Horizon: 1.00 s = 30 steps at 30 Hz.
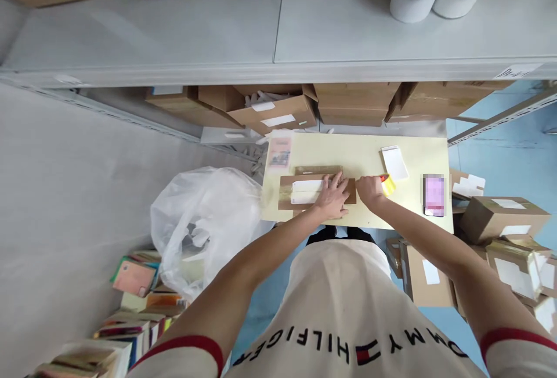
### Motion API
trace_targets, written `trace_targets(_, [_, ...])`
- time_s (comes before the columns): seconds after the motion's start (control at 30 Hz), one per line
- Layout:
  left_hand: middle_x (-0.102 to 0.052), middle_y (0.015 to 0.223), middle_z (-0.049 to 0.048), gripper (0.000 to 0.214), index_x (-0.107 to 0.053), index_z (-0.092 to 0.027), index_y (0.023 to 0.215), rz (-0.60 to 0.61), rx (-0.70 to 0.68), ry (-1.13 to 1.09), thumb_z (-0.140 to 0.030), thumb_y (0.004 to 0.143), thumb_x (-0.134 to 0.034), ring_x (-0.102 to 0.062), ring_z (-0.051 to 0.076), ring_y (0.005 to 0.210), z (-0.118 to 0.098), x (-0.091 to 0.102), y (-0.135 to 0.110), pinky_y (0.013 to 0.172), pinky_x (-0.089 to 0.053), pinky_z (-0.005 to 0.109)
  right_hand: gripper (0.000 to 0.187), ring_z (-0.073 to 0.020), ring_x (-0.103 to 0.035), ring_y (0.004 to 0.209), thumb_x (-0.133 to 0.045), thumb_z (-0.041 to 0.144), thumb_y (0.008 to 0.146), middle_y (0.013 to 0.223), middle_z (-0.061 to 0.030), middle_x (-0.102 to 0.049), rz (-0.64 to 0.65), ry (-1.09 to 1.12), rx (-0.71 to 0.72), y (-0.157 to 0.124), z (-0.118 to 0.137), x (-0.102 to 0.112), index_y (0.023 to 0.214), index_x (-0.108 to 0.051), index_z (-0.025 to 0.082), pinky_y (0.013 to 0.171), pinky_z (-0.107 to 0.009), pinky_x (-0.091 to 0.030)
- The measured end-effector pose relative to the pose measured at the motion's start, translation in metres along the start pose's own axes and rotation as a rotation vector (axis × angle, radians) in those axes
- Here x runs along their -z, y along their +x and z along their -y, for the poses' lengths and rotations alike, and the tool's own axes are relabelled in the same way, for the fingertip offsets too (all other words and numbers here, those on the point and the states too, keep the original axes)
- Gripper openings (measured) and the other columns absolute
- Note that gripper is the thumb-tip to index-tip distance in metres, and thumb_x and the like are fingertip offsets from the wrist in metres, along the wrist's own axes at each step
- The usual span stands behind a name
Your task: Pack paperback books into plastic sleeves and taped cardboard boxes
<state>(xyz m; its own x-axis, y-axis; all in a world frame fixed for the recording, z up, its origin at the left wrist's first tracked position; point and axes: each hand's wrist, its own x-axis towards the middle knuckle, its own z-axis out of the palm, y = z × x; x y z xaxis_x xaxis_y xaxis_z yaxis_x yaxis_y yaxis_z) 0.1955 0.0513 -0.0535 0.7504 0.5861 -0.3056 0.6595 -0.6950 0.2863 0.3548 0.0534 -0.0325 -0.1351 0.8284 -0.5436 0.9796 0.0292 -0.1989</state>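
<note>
A flat brown cardboard parcel [300, 191] with a white label lies on the pale yellow table [348, 152]. My left hand [334, 195] rests flat on its right part, fingers spread, pressing it down. My right hand [369, 189] is closed round a yellow and red tape dispenser [387, 184] at the parcel's right end. A second brown piece [317, 170] lies just behind the parcel.
A white notepad [394, 162], a pink blurred item [434, 195] and a blurred card [279, 152] lie on the table. Cardboard boxes [500, 215] stand at the right and under the grey shelf [278, 71]. A clear plastic bag [204, 221] and stacked books [130, 308] are at the left.
</note>
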Motion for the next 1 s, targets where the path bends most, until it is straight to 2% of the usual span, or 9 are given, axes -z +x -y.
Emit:
trace_targets(0.1, [-0.032, 0.156, 0.0153, 0.068, -0.065, -0.02, 0.123, 0.008, 0.002, -0.048, -0.058, 0.067, -0.073, -0.013, 0.047, 0.144, 0.0, 0.003, 0.002, 0.112, -0.003, 0.069, 0.036, -0.0288, -0.069, 0.086, -0.05, 0.043, 0.092, 0.091, -0.0188, -0.072, -0.052, -0.063, -0.146, -0.022, -0.003, -0.006, 0.095, -0.067, 0.011, 0.072, -0.036, -0.048])
trace_targets(0.2, [-0.014, 0.161, 0.0185, 0.092, -0.042, -0.018, 0.146, -0.045, -0.023, -0.179, -0.063, 0.07, -0.069, -0.009, 0.047, 0.146, 0.008, 0.002, 0.0, 0.111, -0.006, 0.071, 0.039, -0.0262, -0.068, 0.088, -0.043, 0.045, 0.095, 0.094, -0.0171, -0.071, -0.224, 0.048, -0.293, -0.048, -0.027, -0.026, 0.102, -0.062, 0.011, 0.073, -0.033, -0.047])
trace_targets(0.33, [-0.006, 0.163, 0.0172, 0.073, -0.024, -0.019, 0.153, -0.167, -0.023, -0.252, -0.045, 0.09, -0.05, -0.004, 0.04, 0.149, 0.032, -0.001, -0.019, 0.114, -0.011, 0.064, 0.026, -0.0275, -0.064, 0.091, -0.045, 0.019, 0.087, 0.097, -0.0181, -0.068, -0.319, 0.165, -0.385, -0.067, -0.053, -0.075, 0.107, -0.056, 0.007, 0.078, -0.035, -0.046])
trace_targets(0.43, [-0.01, 0.162, 0.0175, 0.065, -0.028, -0.017, 0.152, -0.308, 0.143, -0.225, -0.038, 0.093, -0.045, -0.003, 0.038, 0.149, 0.057, -0.008, -0.051, 0.115, -0.005, 0.064, 0.028, -0.0291, -0.063, 0.09, -0.042, 0.012, 0.082, 0.098, -0.0196, -0.065, -0.359, 0.216, -0.483, -0.069, -0.06, -0.116, 0.107, -0.055, 0.006, 0.078, -0.038, -0.045])
trace_targets(0.53, [-0.005, 0.162, 0.0213, 0.076, -0.02, -0.01, 0.153, -0.487, 0.46, -0.319, -0.047, 0.092, -0.046, 0.002, 0.039, 0.149, 0.087, -0.022, -0.088, 0.115, -0.002, 0.064, 0.032, -0.0294, -0.062, 0.09, -0.039, 0.01, 0.081, 0.096, -0.0185, -0.064, -0.416, 0.273, -0.557, -0.069, -0.059, -0.147, 0.108, -0.056, 0.007, 0.077, -0.039, -0.046])
trace_targets(0.6, [0.001, 0.162, 0.0218, 0.086, -0.012, -0.008, 0.154, -0.556, 0.628, -0.49, -0.056, 0.091, -0.044, 0.002, 0.037, 0.149, 0.107, -0.034, -0.109, 0.118, -0.004, 0.06, 0.034, -0.0298, -0.062, 0.089, -0.041, 0.009, 0.08, 0.092, -0.0173, -0.064, -0.43, 0.294, -0.569, -0.072, -0.059, -0.158, 0.109, -0.057, 0.008, 0.076, -0.04, -0.046])
trace_targets(0.7, [-0.002, 0.163, 0.0174, 0.089, -0.012, -0.009, 0.154, -0.577, 0.702, -0.797, -0.066, 0.09, -0.038, -0.004, 0.03, 0.15, 0.13, -0.05, -0.13, 0.122, -0.008, 0.046, 0.043, -0.0352, -0.059, 0.101, -0.047, 0.013, 0.078, 0.102, -0.0218, -0.062, -0.497, 0.254, -0.574, -0.08, -0.056, -0.157, 0.12, -0.054, 0.006, 0.085, -0.047, -0.045])
trace_targets(0.83, [-0.01, 0.163, 0.0127, 0.093, -0.018, -0.01, 0.154, -0.528, 0.625, -1.081, -0.075, 0.087, -0.028, -0.007, 0.027, 0.15, 0.139, -0.066, -0.137, 0.123, -0.012, 0.038, 0.07, -0.042, -0.042, 0.129, -0.057, 0.032, 0.082, 0.135, -0.0272, -0.047, -0.649, 0.26, -0.411, -0.079, -0.029, -0.137, 0.143, -0.035, 0.006, 0.103, -0.057, -0.036])
trace_targets(1.0, [-0.007, 0.164, 0.0025, 0.088, -0.014, -0.026, 0.155, -0.39, 0.462, -1.209, -0.078, 0.085, -0.028, -0.006, 0.025, 0.15, 0.13, -0.081, -0.132, 0.122, -0.013, 0.04, 0.085, -0.0345, -0.018, 0.148, -0.058, 0.06, 0.082, 0.16, -0.0133, -0.019, -0.547, 0.607, 0.033, -0.046, 0.041, -0.122, 0.152, -0.025, 0.024, 0.112, -0.053, -0.032])
